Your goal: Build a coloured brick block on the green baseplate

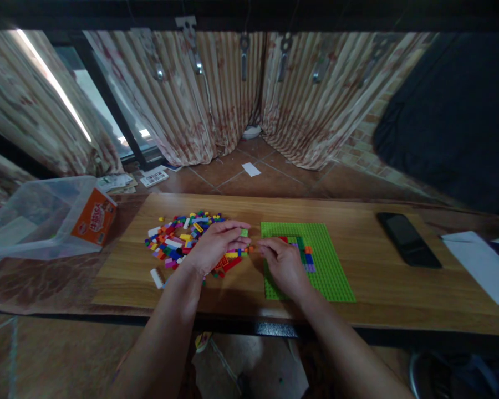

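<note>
My left hand (216, 246) reaches over the right side of a loose pile of coloured toy building bricks (177, 244). A small lime green brick (244, 233) shows between its fingers. My right hand (285, 266) is over the left part of a green studded baseplate (332, 266), thumb and fingertips pinched together at the plate's left edge. Whatever that pinch holds is too small to make out. Beyond the right hand, joined bricks in red, green, orange, blue and purple (309, 259) sit on the baseplate, partly hidden by the hand.
Both stand on a wooden board (370, 299). A black phone (408, 239) lies at its right, beside white paper (482, 266). At the left is a clear plastic bin (41, 216) with an orange label. Curtains (216, 111) hang behind, above a tiled floor (283, 177).
</note>
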Demonstrator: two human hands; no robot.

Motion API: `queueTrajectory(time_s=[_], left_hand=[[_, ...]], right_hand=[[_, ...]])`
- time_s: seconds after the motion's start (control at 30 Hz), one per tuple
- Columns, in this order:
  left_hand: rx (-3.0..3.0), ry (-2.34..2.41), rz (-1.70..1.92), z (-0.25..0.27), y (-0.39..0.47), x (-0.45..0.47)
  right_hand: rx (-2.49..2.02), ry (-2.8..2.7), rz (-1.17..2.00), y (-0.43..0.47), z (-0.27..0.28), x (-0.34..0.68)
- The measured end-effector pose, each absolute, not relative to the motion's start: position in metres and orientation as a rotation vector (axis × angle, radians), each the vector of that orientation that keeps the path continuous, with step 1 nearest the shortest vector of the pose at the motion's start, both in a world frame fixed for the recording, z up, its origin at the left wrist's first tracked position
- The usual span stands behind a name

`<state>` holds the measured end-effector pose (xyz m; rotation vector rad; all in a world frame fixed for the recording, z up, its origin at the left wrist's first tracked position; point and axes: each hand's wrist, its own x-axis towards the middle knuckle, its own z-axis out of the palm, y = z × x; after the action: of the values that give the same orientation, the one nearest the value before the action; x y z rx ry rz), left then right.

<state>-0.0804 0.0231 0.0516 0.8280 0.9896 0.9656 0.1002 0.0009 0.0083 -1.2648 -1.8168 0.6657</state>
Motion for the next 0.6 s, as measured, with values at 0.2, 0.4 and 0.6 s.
queueTrajectory(time_s=[0.2, 0.4, 0.6], left_hand=[[0.889, 1.071, 0.94, 0.047, 0.024, -0.068], [0.943, 1.046, 0.874, 0.041, 0.021, -0.051], [0.997, 1.055, 0.832, 0.038, 0.016, -0.036]], right_hand=[[-1.251, -1.785, 0.626, -0.001, 0.014, 0.109], [-1.21, -1.764, 0.673, -0.008, 0.021, 0.116], [-1.192, -1.859, 0.585, -0.006, 0.025, 0.128]])
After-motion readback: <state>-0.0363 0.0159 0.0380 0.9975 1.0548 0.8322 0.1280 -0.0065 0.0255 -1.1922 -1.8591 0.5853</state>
